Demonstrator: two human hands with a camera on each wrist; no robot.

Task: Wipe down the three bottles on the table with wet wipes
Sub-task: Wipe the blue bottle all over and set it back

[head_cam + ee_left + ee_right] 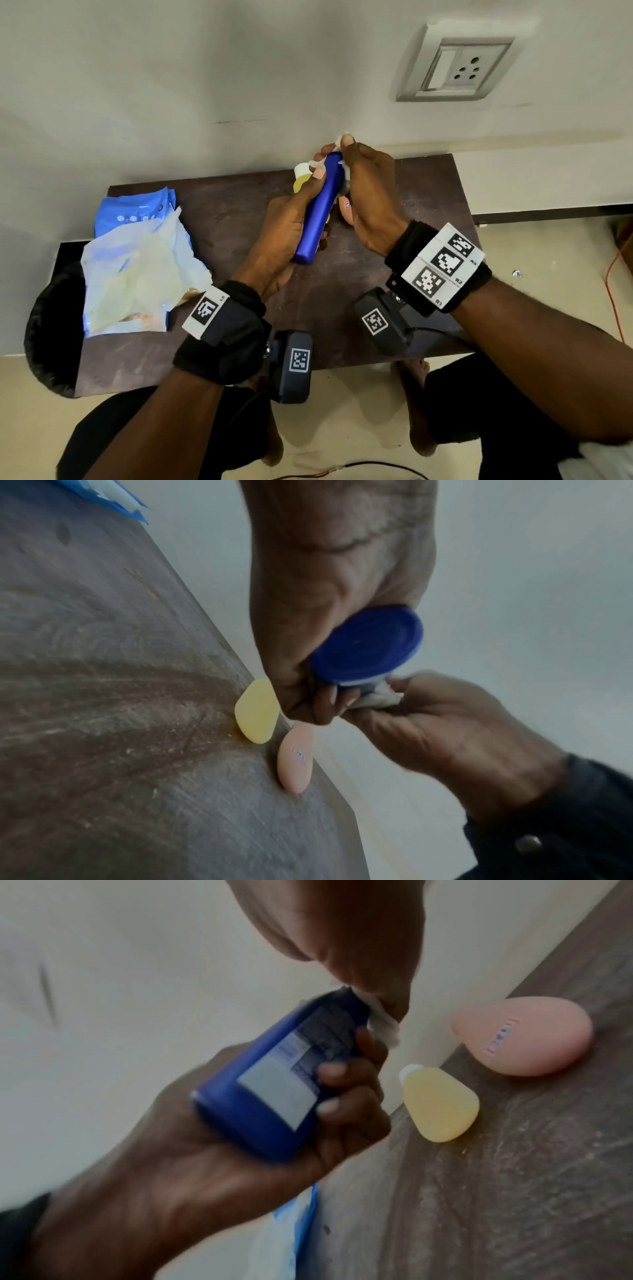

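Plastic and rigid, the blue bottle (317,212) looks light but probably slick once wet; the left hand (284,240) wraps its lower body above the desk (394,274), while the right hand (370,192) fingers pinch a wet wipe (488,1027) near the cap.

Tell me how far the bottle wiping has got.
Nothing shows as finished. In hand: the left hand grips the blue bottle while the right hand rubs a wet wipe on its upper end. The yellow bottle and pink bottle stand on the table; whether they have been wiped is unclear.
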